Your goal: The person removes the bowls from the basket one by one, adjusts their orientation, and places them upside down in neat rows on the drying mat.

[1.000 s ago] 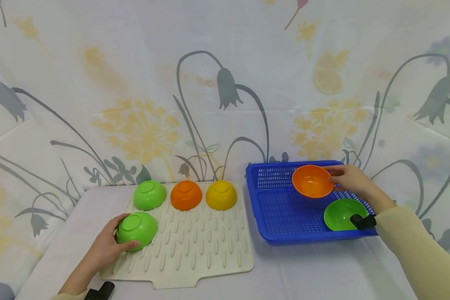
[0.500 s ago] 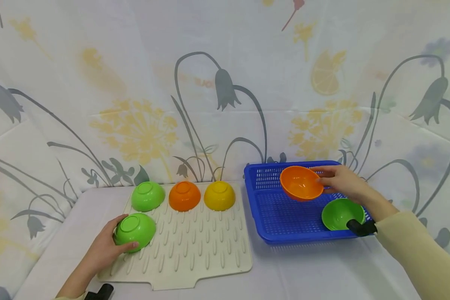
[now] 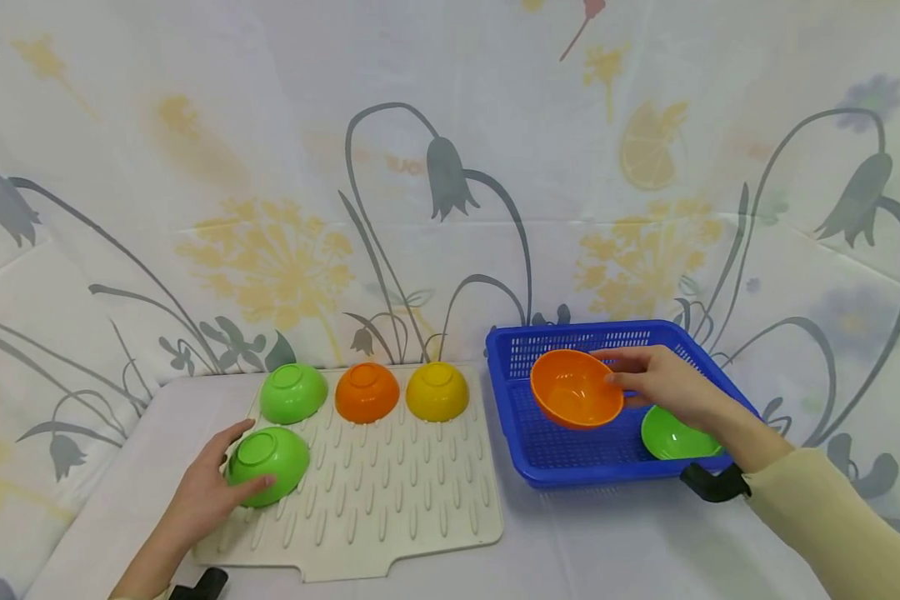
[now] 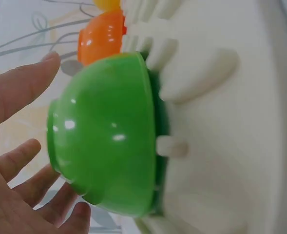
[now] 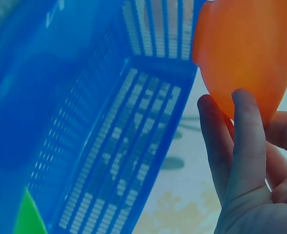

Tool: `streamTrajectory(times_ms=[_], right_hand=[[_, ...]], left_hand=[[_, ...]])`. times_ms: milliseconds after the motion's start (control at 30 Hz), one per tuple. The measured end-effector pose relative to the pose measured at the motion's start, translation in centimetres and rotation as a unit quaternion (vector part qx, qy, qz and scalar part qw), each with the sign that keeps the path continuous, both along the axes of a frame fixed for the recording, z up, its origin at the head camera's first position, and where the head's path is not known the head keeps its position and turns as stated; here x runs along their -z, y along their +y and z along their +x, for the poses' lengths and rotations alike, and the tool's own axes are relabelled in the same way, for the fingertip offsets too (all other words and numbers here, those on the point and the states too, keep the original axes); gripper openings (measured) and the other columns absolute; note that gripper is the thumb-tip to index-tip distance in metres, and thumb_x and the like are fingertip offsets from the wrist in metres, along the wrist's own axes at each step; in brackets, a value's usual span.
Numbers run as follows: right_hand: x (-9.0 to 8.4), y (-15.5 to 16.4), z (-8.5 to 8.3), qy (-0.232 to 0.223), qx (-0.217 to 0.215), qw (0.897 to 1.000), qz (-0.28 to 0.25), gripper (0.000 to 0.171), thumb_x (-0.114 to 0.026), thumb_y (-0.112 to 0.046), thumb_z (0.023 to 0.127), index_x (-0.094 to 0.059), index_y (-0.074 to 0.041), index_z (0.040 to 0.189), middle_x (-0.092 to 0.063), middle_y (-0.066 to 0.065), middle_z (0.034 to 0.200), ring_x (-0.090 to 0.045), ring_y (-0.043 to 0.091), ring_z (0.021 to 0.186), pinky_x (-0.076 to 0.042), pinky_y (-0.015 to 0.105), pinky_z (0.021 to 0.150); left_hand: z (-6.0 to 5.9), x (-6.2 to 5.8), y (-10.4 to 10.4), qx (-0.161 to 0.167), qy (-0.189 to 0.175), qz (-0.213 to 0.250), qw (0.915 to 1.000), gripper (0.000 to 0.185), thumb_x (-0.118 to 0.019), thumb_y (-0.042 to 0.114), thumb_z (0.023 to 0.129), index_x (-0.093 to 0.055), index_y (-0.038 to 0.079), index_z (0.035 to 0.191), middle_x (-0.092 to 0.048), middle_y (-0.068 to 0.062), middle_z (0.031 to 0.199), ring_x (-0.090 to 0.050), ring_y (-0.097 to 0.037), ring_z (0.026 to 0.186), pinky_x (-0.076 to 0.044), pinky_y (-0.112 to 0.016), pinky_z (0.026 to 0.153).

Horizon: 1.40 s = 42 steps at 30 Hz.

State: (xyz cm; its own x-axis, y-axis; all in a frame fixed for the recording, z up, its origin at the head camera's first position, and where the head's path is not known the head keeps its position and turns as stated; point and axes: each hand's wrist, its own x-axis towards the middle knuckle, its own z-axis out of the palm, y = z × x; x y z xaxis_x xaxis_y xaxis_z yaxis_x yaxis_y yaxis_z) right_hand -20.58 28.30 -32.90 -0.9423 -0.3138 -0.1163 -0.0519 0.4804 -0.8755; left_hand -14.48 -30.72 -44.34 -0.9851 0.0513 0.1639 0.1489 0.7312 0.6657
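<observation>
My right hand pinches the rim of an orange bowl, holding it tilted above the blue basket. In the right wrist view, thumb and fingers grip the bowl's edge from both sides. A green bowl lies in the basket, partly behind my right hand. On the left, an upside-down green bowl rests on the pegs of the cream drying mat. Around its side my left hand spreads its fingers; the left wrist view shows thumb and fingers apart from the bowl.
Along the mat's back edge stand three upside-down bowls: green, orange and yellow. A patterned cloth hangs close behind. White cloth covers the table.
My right hand has carried the orange bowl left and toward me over the basket, tilting it more. The left hand stays beside the front green bowl, its fingers slightly more spread.
</observation>
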Motion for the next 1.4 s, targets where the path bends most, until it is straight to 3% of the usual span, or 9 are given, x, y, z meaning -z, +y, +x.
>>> streamTrajectory(times_ms=[200, 400, 633, 767, 1100, 1400], right_hand=[[-0.2, -2.1, 1.3, -0.007, -0.010, 1.000, -0.015, 0.046, -0.061, -0.012, 0.099, -0.052, -0.001, 0.142, -0.057, 0.023, 0.133, -0.066, 0.032, 0.106, -0.058, 0.042, 0.082], [-0.3, -4.1, 2.4, -0.015, -0.024, 0.999, -0.028, 0.046, -0.062, -0.011, 0.098, -0.053, -0.001, 0.142, -0.059, 0.023, 0.131, -0.065, 0.034, 0.108, -0.058, 0.043, 0.082], [0.2, -6.1, 3.0, -0.023, -0.018, 0.998, -0.049, 0.047, -0.064, -0.012, 0.097, -0.054, -0.001, 0.141, -0.059, 0.022, 0.131, -0.064, 0.034, 0.110, -0.059, 0.042, 0.080], [0.7, -7.3, 3.3, -0.032, -0.012, 0.998, -0.062, 0.045, -0.064, -0.011, 0.097, -0.055, -0.001, 0.140, -0.061, 0.020, 0.130, -0.065, 0.033, 0.108, -0.059, 0.043, 0.080], [1.6, -10.8, 3.5, -0.040, -0.011, 0.997, -0.068, 0.042, -0.064, -0.011, 0.097, -0.059, -0.005, 0.138, -0.063, 0.016, 0.127, -0.067, 0.030, 0.106, -0.058, 0.044, 0.080], [2.3, -13.0, 3.8, -0.042, -0.004, 0.997, -0.061, 0.039, -0.064, -0.010, 0.096, -0.062, -0.008, 0.135, -0.065, 0.013, 0.122, -0.067, 0.027, 0.105, -0.060, 0.040, 0.077]], left_hand=[[0.2, -1.6, 1.5, 0.005, 0.033, 0.006, 0.9994, 0.081, -0.084, 0.028, 0.081, -0.042, 0.004, 0.146, -0.041, -0.025, 0.147, -0.041, -0.049, 0.128, -0.039, -0.063, 0.099], [0.2, -3.1, 4.2, 0.037, 0.083, 0.025, 0.9956, 0.075, -0.087, 0.021, 0.078, -0.049, 0.006, 0.141, -0.051, -0.019, 0.140, -0.048, -0.044, 0.122, -0.040, -0.060, 0.098], [-0.2, -4.6, 8.5, 0.106, 0.086, 0.046, 0.9895, 0.075, -0.087, 0.021, 0.078, -0.050, 0.008, 0.142, -0.053, -0.012, 0.143, -0.049, -0.036, 0.129, -0.041, -0.056, 0.102], [-0.2, -5.3, 11.2, 0.155, 0.069, 0.074, 0.9827, 0.074, -0.087, 0.023, 0.078, -0.050, 0.013, 0.142, -0.051, -0.007, 0.144, -0.049, -0.034, 0.129, -0.041, -0.056, 0.104], [0.0, -5.7, 16.5, 0.238, 0.019, 0.150, 0.9594, 0.083, -0.088, 0.032, 0.076, -0.044, 0.026, 0.147, -0.048, 0.004, 0.146, -0.047, -0.024, 0.132, -0.041, -0.053, 0.106], [-0.3, -5.1, 18.5, 0.252, 0.037, 0.184, 0.9495, 0.072, -0.086, 0.026, 0.079, -0.052, 0.017, 0.142, -0.056, 0.006, 0.136, -0.053, -0.019, 0.123, -0.050, -0.046, 0.097]])
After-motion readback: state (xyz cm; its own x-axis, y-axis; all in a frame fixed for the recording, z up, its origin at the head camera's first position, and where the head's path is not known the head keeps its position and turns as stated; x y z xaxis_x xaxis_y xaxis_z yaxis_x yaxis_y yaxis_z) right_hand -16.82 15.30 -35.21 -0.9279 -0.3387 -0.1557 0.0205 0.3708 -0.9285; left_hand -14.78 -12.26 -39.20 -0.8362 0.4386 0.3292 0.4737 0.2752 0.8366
